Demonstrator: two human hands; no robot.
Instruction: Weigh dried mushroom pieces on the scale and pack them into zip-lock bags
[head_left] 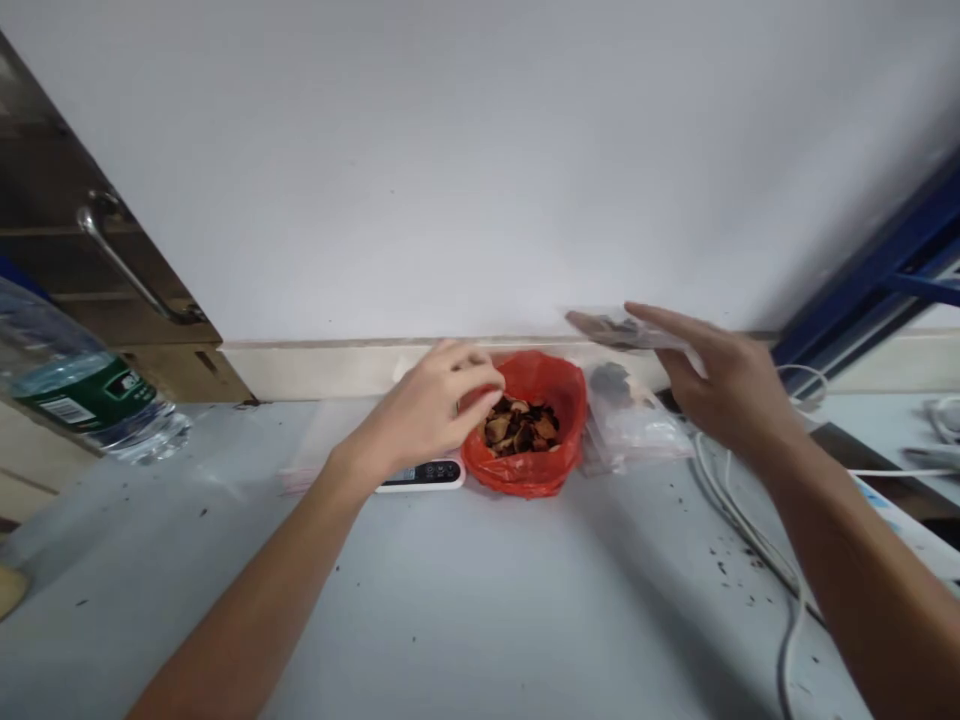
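My left hand (431, 405) hovers over a flat white digital scale (424, 474), beside a red plastic bag (556, 465). Its fingers are loosely bent, with a small gap between thumb and index finger, and nothing clear shows between them. Brown dried slices (521, 428) lie inside the red bag, whose mouth is spread wide. On the right, my right hand (720, 375) is raised with a small clear plastic bag (622, 332) between thumb and fingers; the bag has dark pieces in it and is blurred. Below it, more filled clear bags (630, 415) lie against the red one.
A water bottle (90, 385) with a green label is at the left, near a cabinet with a metal handle (127, 260). White cables (739, 515) run along the right side. Dark crumbs dot the grey tabletop (480, 620). A white wall (450, 180) rises behind.
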